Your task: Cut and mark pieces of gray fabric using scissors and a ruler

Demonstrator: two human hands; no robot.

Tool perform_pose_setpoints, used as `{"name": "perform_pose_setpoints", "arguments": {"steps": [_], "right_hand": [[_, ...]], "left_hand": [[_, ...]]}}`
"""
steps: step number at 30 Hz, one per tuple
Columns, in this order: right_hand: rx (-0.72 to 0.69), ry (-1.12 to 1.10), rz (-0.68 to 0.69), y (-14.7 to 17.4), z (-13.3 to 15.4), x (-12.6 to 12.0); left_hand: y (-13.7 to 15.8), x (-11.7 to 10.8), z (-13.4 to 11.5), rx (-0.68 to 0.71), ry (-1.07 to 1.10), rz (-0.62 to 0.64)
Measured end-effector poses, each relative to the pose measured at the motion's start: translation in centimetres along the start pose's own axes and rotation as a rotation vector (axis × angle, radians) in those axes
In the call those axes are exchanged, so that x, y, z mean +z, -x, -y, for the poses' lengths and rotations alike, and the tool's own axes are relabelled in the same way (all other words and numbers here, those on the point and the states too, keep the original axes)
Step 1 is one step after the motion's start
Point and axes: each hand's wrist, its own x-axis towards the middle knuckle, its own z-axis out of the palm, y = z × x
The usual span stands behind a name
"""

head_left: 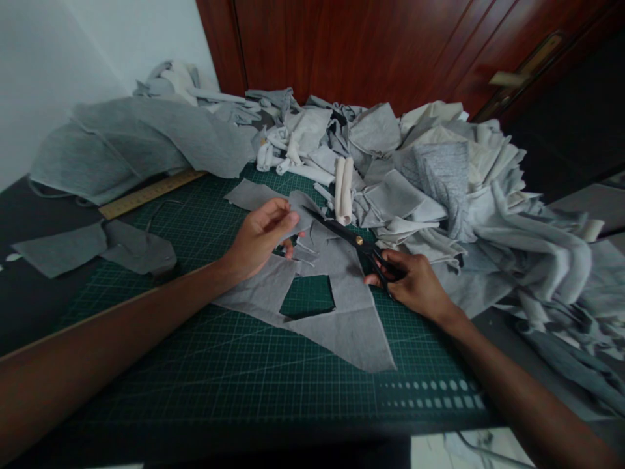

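Over the middle of the mat, my left hand (267,233) pinches the upper part of a grey piece of fabric (349,326). The fabric lies flat below it, with a four-sided hole showing green and some cut strips near my fingers. My right hand (415,281) grips the handles of black scissors (360,241) with a brass-coloured pivot. Their blades point up and left, reaching the fabric just right of my left fingers. How far apart the blades are, I cannot tell. Another grey scrap (249,193) lies just beyond my left hand.
A green cutting mat (195,365) covers the table. Heaped grey and cream fabric (381,137) fills the back and right side. A wooden ruler (151,193) lies at the left beside a large folded grey cloth (146,140). Loose scraps (137,247) sit nearer. Behind stands a reddish-brown door (361,52).
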Motion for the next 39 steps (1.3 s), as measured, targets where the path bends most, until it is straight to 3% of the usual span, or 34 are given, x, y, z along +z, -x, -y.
{"name": "perform_pose_setpoints", "arguments": {"steps": [19,25,35,39], "right_hand": [[0.044,-0.010,0.047,-0.1,0.6,-0.4],[0.061,-0.028,0.060,-0.1,0.6,-0.5],[0.092,-0.099,0.092,0.0,0.6,-0.4],[0.101,-0.128,0.120,0.1,0.7,-0.3]], "left_hand": [[-0.5,-0.2,0.7,0.184,0.109,-0.042],[-0.5,-0.1,0.5,0.161,0.113,-0.056],[0.2,-0.1,0.8,0.030,-0.003,0.030],[0.5,-0.1,0.6,0.040,-0.048,0.041]]}}
